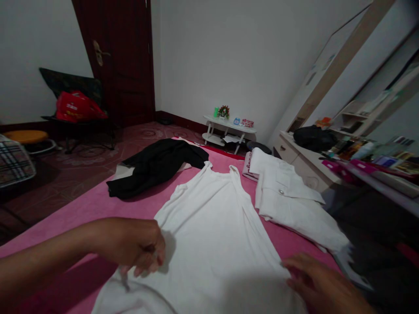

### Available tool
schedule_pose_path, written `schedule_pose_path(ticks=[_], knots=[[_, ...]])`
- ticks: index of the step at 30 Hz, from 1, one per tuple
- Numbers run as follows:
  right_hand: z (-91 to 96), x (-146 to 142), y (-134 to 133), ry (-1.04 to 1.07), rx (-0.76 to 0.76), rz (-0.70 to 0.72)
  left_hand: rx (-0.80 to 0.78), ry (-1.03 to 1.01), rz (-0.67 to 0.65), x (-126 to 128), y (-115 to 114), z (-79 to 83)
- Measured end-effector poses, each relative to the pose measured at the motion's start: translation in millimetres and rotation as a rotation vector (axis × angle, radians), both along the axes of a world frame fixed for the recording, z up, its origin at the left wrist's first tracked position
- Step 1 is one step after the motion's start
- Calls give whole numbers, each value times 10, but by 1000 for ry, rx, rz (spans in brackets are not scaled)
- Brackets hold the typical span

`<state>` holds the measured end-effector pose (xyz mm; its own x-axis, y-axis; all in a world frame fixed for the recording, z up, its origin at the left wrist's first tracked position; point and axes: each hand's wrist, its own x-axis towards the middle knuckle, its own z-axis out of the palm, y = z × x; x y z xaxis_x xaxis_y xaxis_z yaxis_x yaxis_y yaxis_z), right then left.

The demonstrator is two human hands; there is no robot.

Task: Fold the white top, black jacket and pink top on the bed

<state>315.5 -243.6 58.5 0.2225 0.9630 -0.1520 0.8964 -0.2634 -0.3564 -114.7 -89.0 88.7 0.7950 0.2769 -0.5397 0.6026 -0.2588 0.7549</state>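
Right now, in the head view, we have a white sleeveless top spread flat on the pink bed, near us and roughly centred. Our left hand is clenched on the top's left edge near the hem, its fingers pinching a fold of cloth. Our right hand lies on the right edge of the hem; its fingers look flat and released, though the blur keeps us from telling whether they pinch anything.

As for what could go wrong: we judge that pulling with the left hand alone, while the right only rests, could drag the top askew and bunch the loose cloth already rumpled by the near left corner. A wide sweep to the right could also catch the white folded garment lying just beside the top.

The top's long axis runs from near to far, leaning slightly left, with the shoulder straps pointing far and the hem toward us. A black garment lies crumpled at the far left of the bed, apart from the top.
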Motion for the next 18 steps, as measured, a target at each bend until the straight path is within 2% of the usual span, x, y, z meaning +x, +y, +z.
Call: schedule_pose_path(ticks=[2, 5, 7, 9, 11, 13, 15, 18], knots=[[127, -172, 293, 26, 89, 64, 75, -132, 25, 150, 176, -58], [153, -548, 838, 256, 148, 209, 367, -342, 94, 529, 518, -207], [13, -822, 1193, 446, 166, 190, 577, -433, 196, 828, 737, -385], [-218, -1047, 1482, 533, 314, 239, 750, -515, 321, 1089, 912, -606], [-465, -1155, 1685, 510, 436, 360, 852, -615, 411, 1256, 1037, -821], [-656, -1104, 1817, 409, 502, 390, 901, -674, 499, 1310, 1124, -981], [-751, -909, 1914, 287, 575, 209, 927, -673, 606, 1280, 1192, -1062], [-742, -519, 2074, 159, 687, -168, 973, -599, 712, 1205, 1299, -1057]])
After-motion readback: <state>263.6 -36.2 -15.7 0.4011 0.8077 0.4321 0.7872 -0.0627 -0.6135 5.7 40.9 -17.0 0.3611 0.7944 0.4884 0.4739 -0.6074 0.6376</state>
